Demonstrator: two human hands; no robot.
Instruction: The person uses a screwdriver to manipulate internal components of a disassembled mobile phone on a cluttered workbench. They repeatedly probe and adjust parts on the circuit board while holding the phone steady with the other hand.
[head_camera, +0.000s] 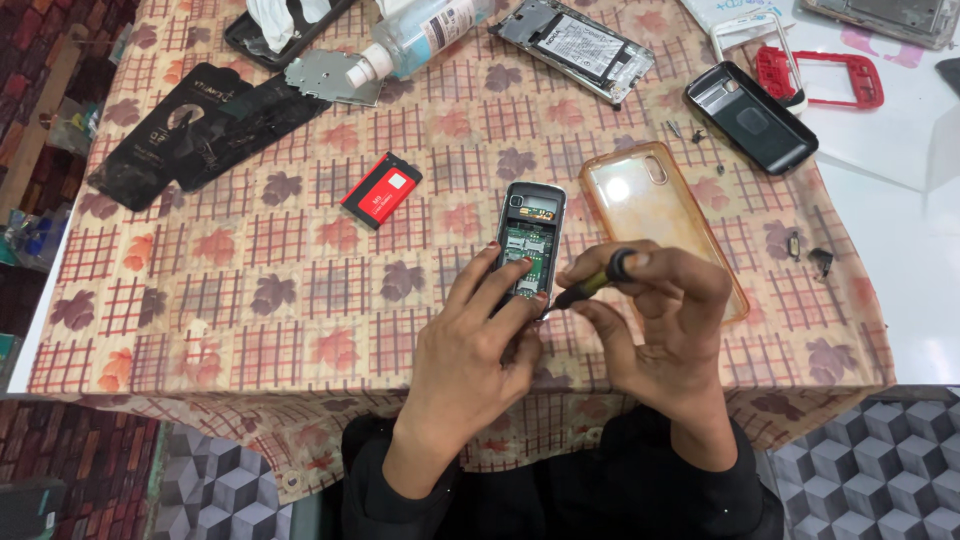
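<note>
Near the tabletop's (300, 300) front edge, left hand (470, 350) fingers pinch an opened, coverless phone (528, 240); right hand (665, 320) grips a screwdriver (595, 280), its battery (381, 190) already out.

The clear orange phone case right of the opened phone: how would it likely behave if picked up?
The clear orange phone case looks thin and hollow, so it is probably light and would flex. Lying flat on the patterned tablecloth, it should slide rather than roll.
</note>
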